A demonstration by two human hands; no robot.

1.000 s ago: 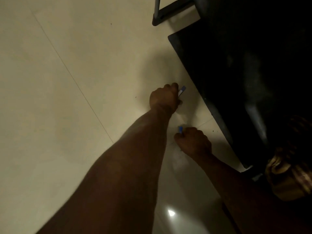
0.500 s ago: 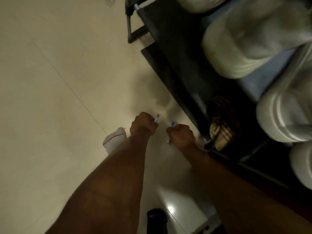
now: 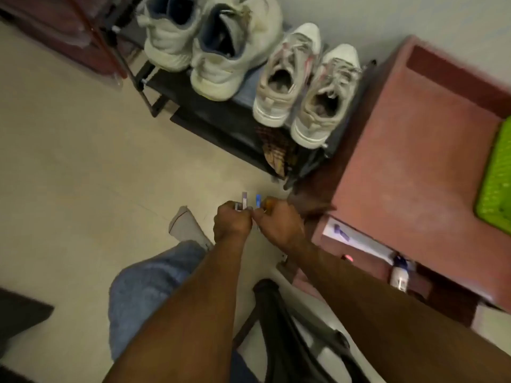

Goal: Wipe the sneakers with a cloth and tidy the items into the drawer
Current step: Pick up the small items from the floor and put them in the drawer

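Observation:
My left hand (image 3: 231,223) grips a thin grey-and-purple stick-like item (image 3: 244,200) that pokes up past its knuckles. Right beside it, my right hand (image 3: 278,222) grips a small item with a blue tip (image 3: 258,200). The two fists touch above the floor, in front of the shoe rack. Two pairs of pale sneakers stand on the black rack (image 3: 210,120): a bulky off-white pair (image 3: 221,53) and a lower beige pair (image 3: 307,87). To the right, the reddish cabinet's drawer (image 3: 367,250) is pulled open, with a small white bottle (image 3: 399,275) in it.
A green perforated basket (image 3: 495,183) sits on the reddish cabinet top (image 3: 409,150). My jeans-clad knee (image 3: 149,288) and white-socked foot (image 3: 185,228) are below the hands. A black chair frame (image 3: 287,322) stands at bottom centre. A patterned brown item (image 3: 273,150) lies on the rack's lower shelf.
The view has lifted from the dim floor to the rack, sneakers and cabinet. Both hands have risen from the floor and come together, each still gripping its small item.

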